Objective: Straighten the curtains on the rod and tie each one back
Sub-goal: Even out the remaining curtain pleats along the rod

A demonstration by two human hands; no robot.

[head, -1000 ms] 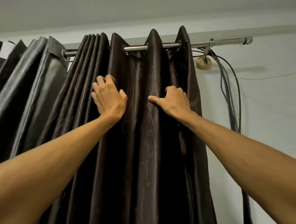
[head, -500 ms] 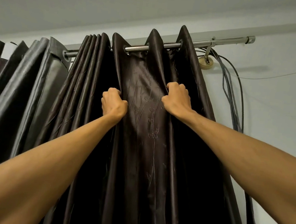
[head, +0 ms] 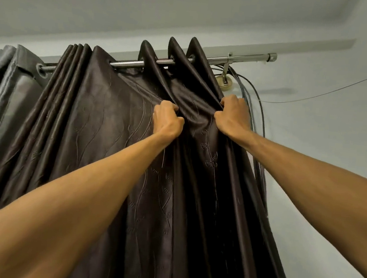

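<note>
Though hung on rod (head: 127,63), dark curtain (head: 101,134) bunched.

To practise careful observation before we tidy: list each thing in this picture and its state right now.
Brown curtain: hung, pleats unevenly spaced.
Grey curtain: gathered in folds at left.
Rod: mounted, partly bare.
Left hand: grips a curtain fold.
Right hand: grips a fold near the edge.
Cables: hang down the wall.
</note>
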